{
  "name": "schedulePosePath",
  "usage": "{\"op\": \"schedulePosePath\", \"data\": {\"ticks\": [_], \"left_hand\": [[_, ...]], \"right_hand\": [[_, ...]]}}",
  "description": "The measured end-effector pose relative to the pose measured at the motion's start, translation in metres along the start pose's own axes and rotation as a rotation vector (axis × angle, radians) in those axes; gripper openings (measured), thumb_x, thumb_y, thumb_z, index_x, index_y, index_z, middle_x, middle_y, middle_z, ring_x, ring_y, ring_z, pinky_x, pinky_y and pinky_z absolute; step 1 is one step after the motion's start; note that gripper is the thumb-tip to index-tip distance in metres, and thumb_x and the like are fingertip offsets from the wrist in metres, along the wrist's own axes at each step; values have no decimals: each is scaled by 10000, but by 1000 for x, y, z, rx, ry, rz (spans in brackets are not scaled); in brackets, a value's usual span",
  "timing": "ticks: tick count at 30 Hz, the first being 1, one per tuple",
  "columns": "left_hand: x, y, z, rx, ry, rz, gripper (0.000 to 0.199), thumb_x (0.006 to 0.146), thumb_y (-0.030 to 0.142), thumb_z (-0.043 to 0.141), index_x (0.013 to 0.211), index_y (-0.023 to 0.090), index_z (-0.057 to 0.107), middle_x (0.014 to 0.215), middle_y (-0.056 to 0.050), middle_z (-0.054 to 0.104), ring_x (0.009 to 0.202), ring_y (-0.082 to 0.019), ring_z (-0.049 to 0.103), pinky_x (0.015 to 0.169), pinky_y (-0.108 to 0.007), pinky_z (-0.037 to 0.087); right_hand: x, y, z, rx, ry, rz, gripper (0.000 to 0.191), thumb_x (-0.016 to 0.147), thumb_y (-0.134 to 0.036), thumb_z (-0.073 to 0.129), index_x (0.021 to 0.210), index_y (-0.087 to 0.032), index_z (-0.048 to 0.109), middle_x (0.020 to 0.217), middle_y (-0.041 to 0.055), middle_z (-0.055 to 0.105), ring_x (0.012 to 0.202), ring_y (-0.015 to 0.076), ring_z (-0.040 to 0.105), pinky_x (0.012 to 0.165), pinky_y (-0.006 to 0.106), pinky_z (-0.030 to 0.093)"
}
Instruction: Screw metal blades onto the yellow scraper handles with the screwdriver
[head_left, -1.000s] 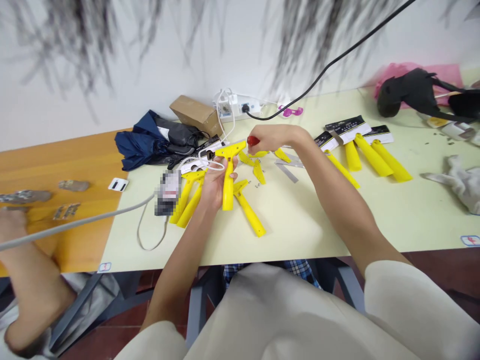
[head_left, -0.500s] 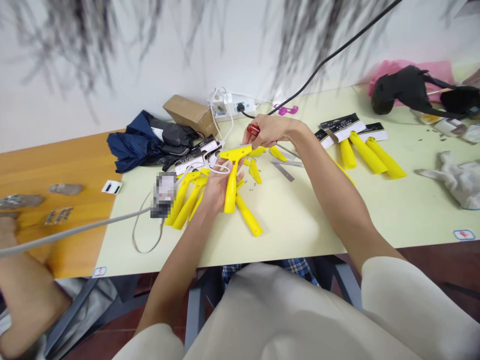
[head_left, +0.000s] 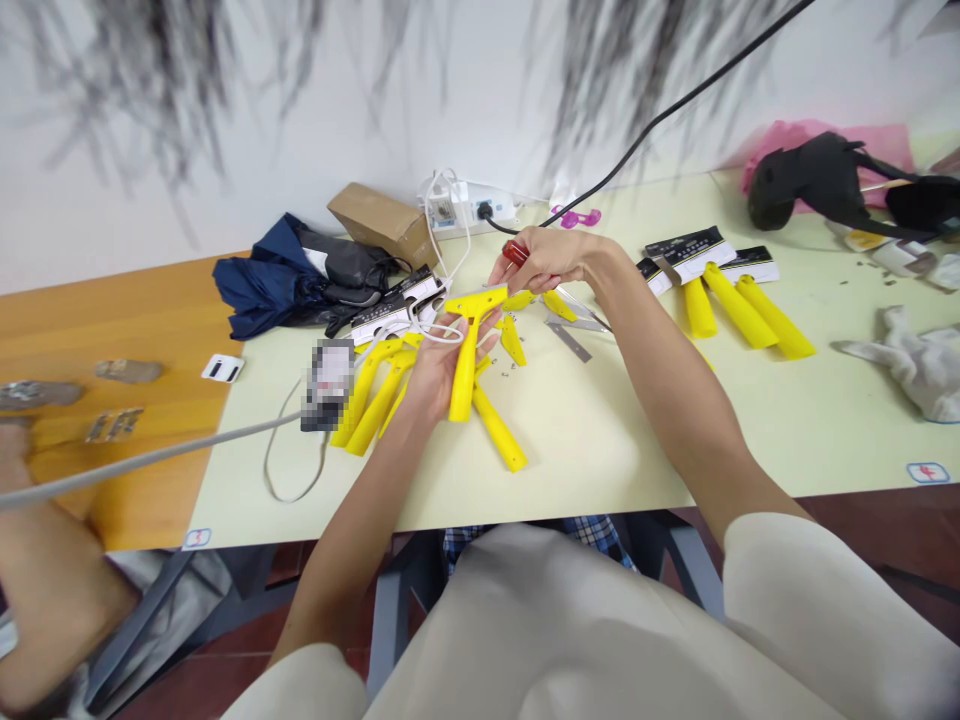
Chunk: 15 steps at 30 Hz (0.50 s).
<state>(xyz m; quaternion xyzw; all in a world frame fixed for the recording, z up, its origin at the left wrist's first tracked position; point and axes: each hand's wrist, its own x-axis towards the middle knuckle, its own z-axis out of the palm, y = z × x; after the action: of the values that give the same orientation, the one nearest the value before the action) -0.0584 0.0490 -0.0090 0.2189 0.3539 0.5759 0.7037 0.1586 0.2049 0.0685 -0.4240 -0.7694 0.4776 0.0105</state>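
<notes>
My left hand [head_left: 433,372] is closed round a yellow scraper [head_left: 463,375], held above the table with its wide head pointing away from me. My right hand [head_left: 553,257] grips a red-handled screwdriver [head_left: 515,252] just beyond the scraper's head; its tip is hidden. Beneath and beside the hands lie yellow blade-cover pieces [head_left: 513,342], flat metal blades [head_left: 568,341] and several tiny screws [head_left: 505,374]. Another yellow scraper handle [head_left: 499,430] lies just right of my left hand, and several more yellow handles [head_left: 379,405] lie to its left.
Carded yellow scrapers [head_left: 741,305] lie at right, near a grey-white glove [head_left: 926,360]. A cardboard box [head_left: 384,225], power strip [head_left: 469,208] and dark blue umbrella [head_left: 266,275] line the back. Cables [head_left: 187,448] cross the left side. Another person's arm [head_left: 56,590] is at far left.
The red screwdriver handle has shifted slightly and turned a little in my right hand. My left hand keeps the scraper in nearly the same place. The whole view has moved slightly.
</notes>
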Motion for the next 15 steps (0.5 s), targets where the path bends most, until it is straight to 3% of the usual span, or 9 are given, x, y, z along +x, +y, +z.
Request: {"op": "schedulePosePath", "data": {"ticks": [8, 15], "left_hand": [[5, -1, -8, 0, 10, 39, 279, 887, 146, 918, 1048, 226, 705, 1423, -96, 788, 1517, -377, 669, 1141, -464, 681], [5, 2, -7, -1, 33, 47, 302, 876, 137, 919, 1050, 229, 690, 1478, -96, 759, 1522, -374, 665, 1132, -445, 687]], "right_hand": [[5, 13, -2, 185, -103, -34, 431, 749, -410, 1047, 984, -163, 784, 631, -67, 524, 535, 80, 348, 501, 259, 255], [4, 8, -1, 51, -7, -30, 467, 746, -526, 1028, 1011, -203, 819, 679, -50, 573, 561, 107, 409, 528, 282, 318]]}}
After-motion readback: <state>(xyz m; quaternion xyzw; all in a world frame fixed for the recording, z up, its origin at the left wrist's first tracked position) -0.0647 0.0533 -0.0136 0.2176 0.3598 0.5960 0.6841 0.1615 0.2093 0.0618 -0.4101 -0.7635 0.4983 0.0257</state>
